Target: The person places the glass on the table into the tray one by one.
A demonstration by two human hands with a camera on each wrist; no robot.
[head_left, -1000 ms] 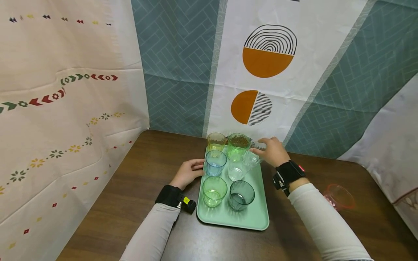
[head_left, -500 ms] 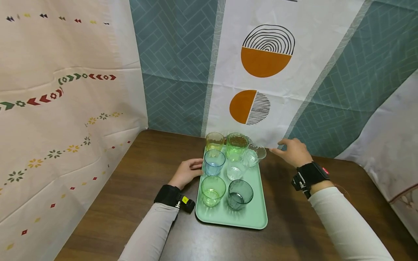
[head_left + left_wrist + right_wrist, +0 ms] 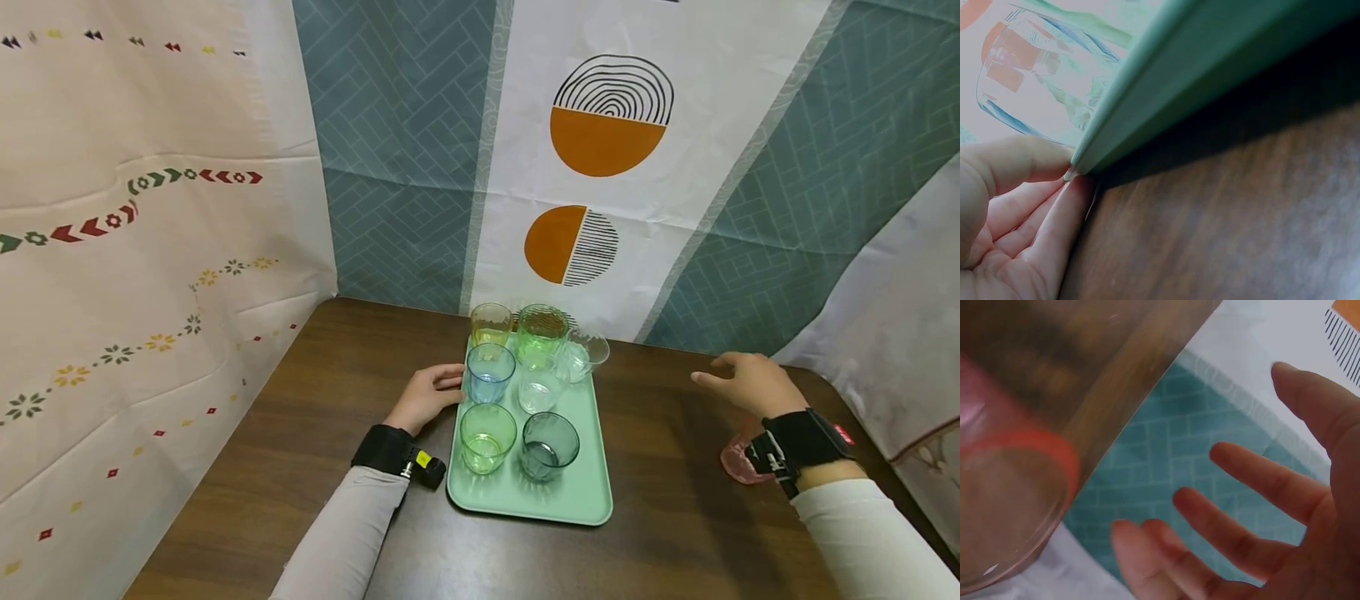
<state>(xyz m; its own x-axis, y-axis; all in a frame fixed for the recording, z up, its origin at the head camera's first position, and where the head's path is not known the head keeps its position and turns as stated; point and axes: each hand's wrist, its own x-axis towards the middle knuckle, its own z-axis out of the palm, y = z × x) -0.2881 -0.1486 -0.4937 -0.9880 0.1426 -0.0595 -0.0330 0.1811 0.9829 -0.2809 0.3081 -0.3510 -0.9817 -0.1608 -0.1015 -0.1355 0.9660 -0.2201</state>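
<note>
My left hand (image 3: 426, 398) pinches the left edge of a pale green tray (image 3: 531, 505); in the left wrist view the thumb (image 3: 1029, 164) lies on the rim and the fingers are beneath. Several drinking glasses are on the tray: a yellow one (image 3: 491, 323), a bright green one (image 3: 542, 335), a blue one (image 3: 491, 377), a clear one (image 3: 537, 396), a light green one (image 3: 487, 446) and a dark grey one (image 3: 550, 452). Another clear glass (image 3: 587, 357) is by the right edge. My right hand (image 3: 757, 385), fingers spread and holding nothing, is above a pink glass (image 3: 738, 462), partly hidden behind the wrist.
The brown wooden table (image 3: 652, 533) extends on both sides of the tray. A patterned cloth (image 3: 408, 242) hangs along its back edge, close behind the rear glasses. Pale cloths hang at the left and right (image 3: 907, 283).
My right hand has let go of the clear glass at the tray's right edge and moved right, over to the pink glass. The left hand stays at the tray's edge.
</note>
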